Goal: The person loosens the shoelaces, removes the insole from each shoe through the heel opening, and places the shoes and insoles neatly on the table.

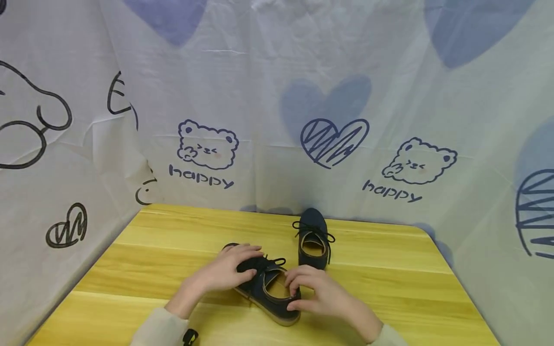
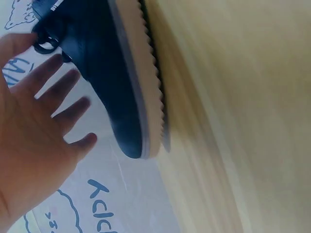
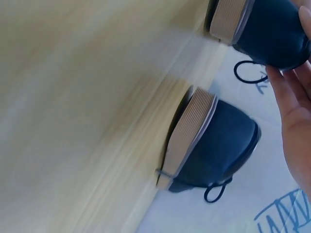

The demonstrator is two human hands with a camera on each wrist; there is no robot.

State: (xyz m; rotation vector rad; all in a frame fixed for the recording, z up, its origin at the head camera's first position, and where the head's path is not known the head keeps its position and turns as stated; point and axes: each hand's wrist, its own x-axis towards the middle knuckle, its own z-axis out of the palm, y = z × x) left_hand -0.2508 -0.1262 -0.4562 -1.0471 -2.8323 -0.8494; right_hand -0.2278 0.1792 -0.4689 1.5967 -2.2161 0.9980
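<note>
Only the head view shows inside the shoe (image 1: 258, 284) the right grip (image 1: 318, 292) holds.

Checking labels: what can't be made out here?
- Head: near shoe, toe partly behind the left hand.
- Head: black object by the left sleeve, too small to identify.
- Left wrist: near shoe's heel, past the top edge.
- Right wrist: right hand, partly past the right edge.

2x "happy" (image 1: 201, 177) on bkgd cloth (image 1: 259, 96)

Wood-grain table (image 1: 389, 269), pale cloth backdrop (image 1: 259, 72), printed hearts (image 1: 334, 143), bear drawings (image 1: 207, 145)
</note>
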